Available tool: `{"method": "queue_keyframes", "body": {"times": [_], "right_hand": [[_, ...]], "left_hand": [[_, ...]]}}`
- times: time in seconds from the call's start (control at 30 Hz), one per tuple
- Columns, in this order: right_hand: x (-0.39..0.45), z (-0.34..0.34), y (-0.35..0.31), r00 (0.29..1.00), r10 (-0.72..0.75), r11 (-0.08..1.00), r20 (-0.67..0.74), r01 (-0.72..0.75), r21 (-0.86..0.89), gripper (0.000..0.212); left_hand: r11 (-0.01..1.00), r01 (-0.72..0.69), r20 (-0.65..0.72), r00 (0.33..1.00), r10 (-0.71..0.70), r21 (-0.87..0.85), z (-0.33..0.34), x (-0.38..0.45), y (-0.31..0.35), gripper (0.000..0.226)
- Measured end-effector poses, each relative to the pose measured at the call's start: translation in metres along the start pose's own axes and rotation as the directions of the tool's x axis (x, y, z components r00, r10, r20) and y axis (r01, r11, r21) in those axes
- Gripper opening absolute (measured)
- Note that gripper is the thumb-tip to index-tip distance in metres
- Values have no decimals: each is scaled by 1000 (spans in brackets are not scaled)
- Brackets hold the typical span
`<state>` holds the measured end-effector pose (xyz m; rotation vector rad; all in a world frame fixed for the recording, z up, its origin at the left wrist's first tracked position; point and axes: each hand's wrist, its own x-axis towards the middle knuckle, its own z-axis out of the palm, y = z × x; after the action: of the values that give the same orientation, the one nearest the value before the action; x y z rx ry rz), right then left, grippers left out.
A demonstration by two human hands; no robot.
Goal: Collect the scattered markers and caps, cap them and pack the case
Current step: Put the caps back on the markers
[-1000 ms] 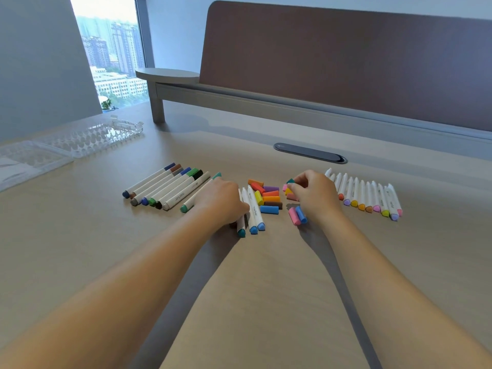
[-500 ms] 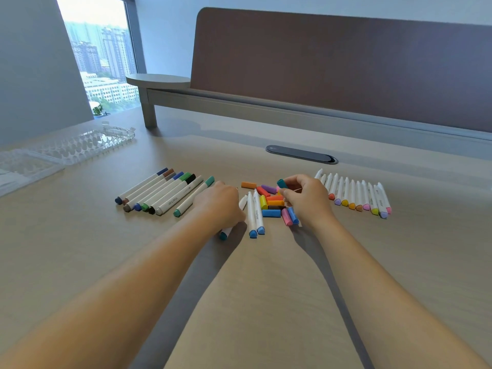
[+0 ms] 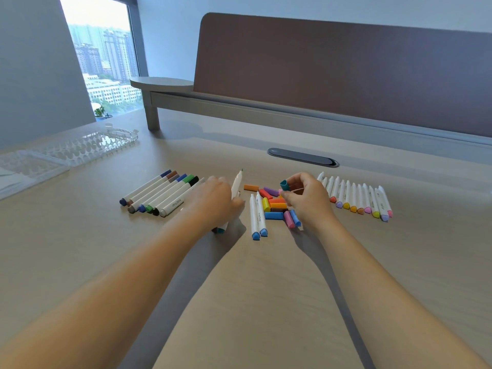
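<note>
Small grey lettering is printed on the white barrels of the capped markers at ten o'clock, but it is too blurred to be read. A white, teal-ended uncapped marker is gripped in the curled fingers of the left hand, now raised off the beige wooden desk with its tip tilted up toward twelve o'clock; half a second ago it lay flatter. A teal plastic cap is pinched by the right hand above the pile of loose coloured caps. The clear plastic case lies open, well apart at ten o'clock.
</note>
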<state>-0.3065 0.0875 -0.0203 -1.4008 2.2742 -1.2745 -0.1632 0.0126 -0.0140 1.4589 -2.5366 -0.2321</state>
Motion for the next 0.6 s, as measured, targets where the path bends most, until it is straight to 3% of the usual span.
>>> {"method": "queue_keyframes", "body": {"times": [0.2, 0.37, 0.6], "right_hand": [[-4, 4, -9, 999, -30, 998, 22, 29, 49, 26], [-7, 8, -15, 998, -61, 994, 20, 59, 87, 28], [-10, 10, -20, 992, -109, 992, 58, 106, 63, 28]], "left_hand": [[974, -163, 13, 986, 167, -158, -15, -11, -13, 11], [954, -295, -61, 955, 291, -58, -16, -17, -22, 20], [954, -300, -109, 948, 300, 12, -15, -20, -30, 23]]}}
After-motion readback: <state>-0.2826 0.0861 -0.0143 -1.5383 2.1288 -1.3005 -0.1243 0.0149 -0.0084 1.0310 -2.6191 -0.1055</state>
